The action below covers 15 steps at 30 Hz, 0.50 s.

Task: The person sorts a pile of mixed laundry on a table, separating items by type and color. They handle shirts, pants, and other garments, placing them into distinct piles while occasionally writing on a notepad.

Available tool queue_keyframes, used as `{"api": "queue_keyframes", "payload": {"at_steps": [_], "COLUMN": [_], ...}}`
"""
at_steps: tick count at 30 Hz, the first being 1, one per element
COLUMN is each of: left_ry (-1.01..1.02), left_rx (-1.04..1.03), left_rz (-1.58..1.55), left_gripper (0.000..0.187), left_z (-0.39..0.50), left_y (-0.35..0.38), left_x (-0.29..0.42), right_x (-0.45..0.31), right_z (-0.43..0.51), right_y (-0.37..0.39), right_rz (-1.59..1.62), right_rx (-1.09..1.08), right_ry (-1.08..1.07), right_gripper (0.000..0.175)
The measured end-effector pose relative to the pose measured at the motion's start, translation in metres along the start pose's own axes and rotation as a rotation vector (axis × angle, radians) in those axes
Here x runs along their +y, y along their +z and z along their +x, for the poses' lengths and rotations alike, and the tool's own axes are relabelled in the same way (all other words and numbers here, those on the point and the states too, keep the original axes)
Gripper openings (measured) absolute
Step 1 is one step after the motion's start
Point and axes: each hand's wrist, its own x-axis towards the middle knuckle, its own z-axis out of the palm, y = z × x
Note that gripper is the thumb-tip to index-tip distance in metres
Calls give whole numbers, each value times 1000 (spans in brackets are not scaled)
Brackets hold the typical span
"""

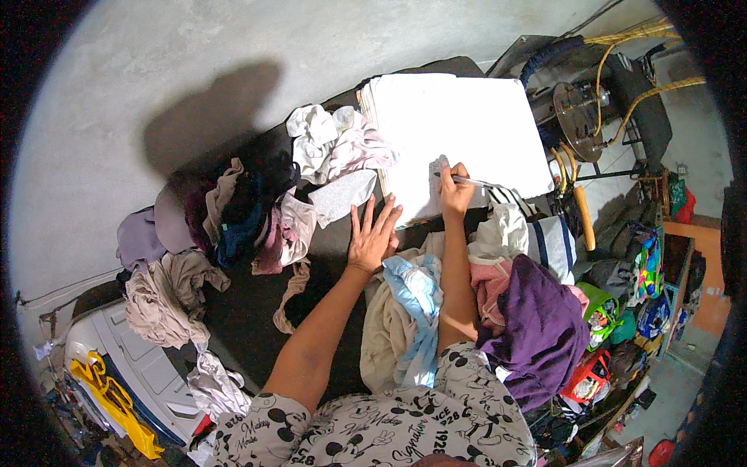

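A large book (461, 125) with bright, washed-out white pages lies on a dark surface in front of me. My right hand (455, 190) grips a pen (474, 181) over the lower part of the page, where the hand's shadow falls. Whether the pen tip touches the paper is hard to tell. My left hand (373, 236) is spread flat, its fingertips by the book's lower left corner. Just beyond those fingers lies a grey cloth (343, 197). Light blue fabric (417, 292) is bunched between my forearms.
White and pink clothes (338, 143) crowd the book's left side. Farther left are dark garments (236, 239) and a beige cloth (166, 300). A purple cloth (534, 333) lies by my right arm. At right stands a machine-like metal object (575, 119) with yellow cords; bags (601, 315) sit below.
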Motion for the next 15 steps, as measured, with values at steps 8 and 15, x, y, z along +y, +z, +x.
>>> {"api": "queue_keyframes", "payload": {"at_steps": [8, 15], "left_ry": [-13, -13], "left_rx": [-42, -11], "left_rz": [26, 10], "left_gripper": [56, 58], "left_z": [0, 0], "left_y": [0, 2], "left_x": [1, 0], "right_x": [8, -4], "right_z": [2, -2], "right_y": [-5, 0], "right_rz": [-39, -2], "right_rx": [14, 18], "right_ry": [-5, 23], "right_gripper": [35, 34]}}
